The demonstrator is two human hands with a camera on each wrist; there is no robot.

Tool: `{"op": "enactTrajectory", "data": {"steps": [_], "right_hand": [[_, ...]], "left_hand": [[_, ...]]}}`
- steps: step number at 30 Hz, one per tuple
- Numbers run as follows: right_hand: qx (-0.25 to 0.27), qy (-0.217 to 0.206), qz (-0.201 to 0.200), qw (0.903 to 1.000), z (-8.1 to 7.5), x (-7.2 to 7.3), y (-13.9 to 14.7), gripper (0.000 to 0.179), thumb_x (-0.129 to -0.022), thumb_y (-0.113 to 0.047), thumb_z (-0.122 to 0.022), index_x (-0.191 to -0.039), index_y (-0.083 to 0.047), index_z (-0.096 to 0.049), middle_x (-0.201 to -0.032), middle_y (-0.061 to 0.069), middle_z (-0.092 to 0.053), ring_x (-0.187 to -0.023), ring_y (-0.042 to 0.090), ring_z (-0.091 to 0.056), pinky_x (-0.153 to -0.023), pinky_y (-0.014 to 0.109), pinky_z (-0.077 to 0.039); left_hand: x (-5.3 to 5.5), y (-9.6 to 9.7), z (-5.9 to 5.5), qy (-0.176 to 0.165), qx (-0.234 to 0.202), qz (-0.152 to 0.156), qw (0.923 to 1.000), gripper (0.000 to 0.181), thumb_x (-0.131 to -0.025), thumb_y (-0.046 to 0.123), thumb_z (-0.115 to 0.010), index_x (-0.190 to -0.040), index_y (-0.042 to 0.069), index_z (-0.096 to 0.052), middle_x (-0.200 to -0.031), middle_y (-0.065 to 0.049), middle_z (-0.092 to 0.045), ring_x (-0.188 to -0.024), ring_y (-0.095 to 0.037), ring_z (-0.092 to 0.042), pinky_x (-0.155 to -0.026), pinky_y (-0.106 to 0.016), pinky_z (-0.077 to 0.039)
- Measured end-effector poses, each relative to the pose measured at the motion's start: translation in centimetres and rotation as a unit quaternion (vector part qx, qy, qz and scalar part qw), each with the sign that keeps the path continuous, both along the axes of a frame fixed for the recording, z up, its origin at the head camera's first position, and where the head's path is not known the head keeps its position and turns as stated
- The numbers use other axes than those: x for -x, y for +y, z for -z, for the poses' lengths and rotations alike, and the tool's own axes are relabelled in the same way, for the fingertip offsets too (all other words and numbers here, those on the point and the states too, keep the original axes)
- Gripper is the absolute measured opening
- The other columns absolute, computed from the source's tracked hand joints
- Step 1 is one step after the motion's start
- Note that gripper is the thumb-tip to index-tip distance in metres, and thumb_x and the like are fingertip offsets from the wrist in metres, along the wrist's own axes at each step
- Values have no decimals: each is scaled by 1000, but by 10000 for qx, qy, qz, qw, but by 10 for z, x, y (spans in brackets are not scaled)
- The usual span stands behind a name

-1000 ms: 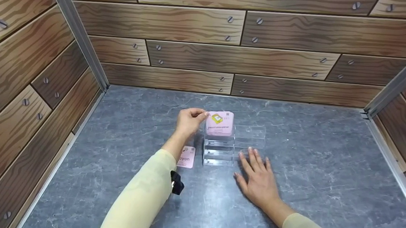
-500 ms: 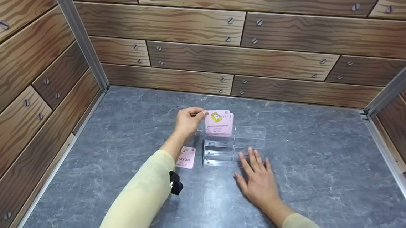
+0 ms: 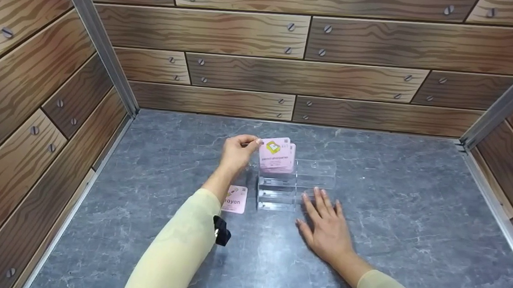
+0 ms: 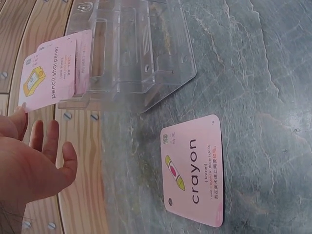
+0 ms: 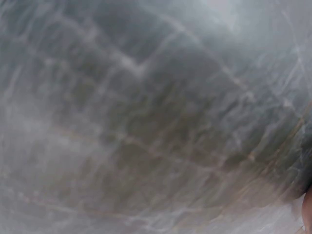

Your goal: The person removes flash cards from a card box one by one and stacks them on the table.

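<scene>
Front card (image 4: pixel 48 77) shifted left — rear card (image 4: pixel 84 61) more exposed

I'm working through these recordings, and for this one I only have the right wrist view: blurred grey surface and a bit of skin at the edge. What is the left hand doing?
Observer: The left hand pinches a pink pencil sharpener card at one corner.
Reviewer: Is that the only card up there?
Observer: No, the left wrist view shows a second pink card behind it, mostly covered.
Reviewer: Any card down on the table?
Observer: Yes, a crayon card lies there printed side up; in the head view it is left of the clear plastic stand and apart from it.
</scene>
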State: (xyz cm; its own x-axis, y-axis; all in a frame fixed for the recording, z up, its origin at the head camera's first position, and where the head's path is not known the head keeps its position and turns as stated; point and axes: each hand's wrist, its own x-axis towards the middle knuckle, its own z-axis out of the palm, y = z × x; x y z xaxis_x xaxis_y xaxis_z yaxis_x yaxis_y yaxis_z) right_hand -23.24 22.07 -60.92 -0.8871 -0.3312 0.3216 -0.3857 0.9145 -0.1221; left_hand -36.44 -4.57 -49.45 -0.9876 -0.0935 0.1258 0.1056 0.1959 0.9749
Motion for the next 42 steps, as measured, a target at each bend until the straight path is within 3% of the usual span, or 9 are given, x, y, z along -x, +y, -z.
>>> {"op": "enactTrajectory", "data": {"steps": [11, 27, 34, 42], "right_hand": [[25, 236, -73, 9997, 2, 1, 1, 67, -103, -45, -63, -160, -12, -48, -167, 21, -35, -155, 40, -33, -118, 70, -29], [34, 225, -42, 9997, 2, 0, 1, 68, -103, -45, -63, -161, -12, -46, -168, 21, -34, -155, 39, -33, -117, 70, -30], [23, 205, -48, 9998, 2, -1, 1, 68, -103, -45, -62, -161, -12, -47, -168, 21, -34, -155, 40, -33, -118, 70, -29], [-20, 254, -52, 9997, 1, 0, 1, 68, -103, -46, -62, -160, -13, -47, -167, 21, -35, -155, 40, -33, -118, 70, -30]], "left_hand": [[-1, 1, -4, -66, 21, -35, 10000, 13, -99, 10, -76, -103, -1, -80, -97, -8, -77, -86, -13, -65, -78, -25, -51], [-2, -1, -6, 51, -740, 18, 9972, 13, -100, 3, -73, -106, -8, -77, -101, -13, -77, -95, -20, -71, -91, -34, -57], [-2, -1, -6, -40, -747, -19, 9972, 13, -99, 3, -73, -105, -8, -77, -100, -13, -77, -99, -28, -73, -89, -32, -57], [0, -3, -7, 10, -776, 0, 9970, 12, -101, 3, -71, -105, -7, -77, -98, -11, -77, -96, -25, -72, -89, -34, -56]]}}
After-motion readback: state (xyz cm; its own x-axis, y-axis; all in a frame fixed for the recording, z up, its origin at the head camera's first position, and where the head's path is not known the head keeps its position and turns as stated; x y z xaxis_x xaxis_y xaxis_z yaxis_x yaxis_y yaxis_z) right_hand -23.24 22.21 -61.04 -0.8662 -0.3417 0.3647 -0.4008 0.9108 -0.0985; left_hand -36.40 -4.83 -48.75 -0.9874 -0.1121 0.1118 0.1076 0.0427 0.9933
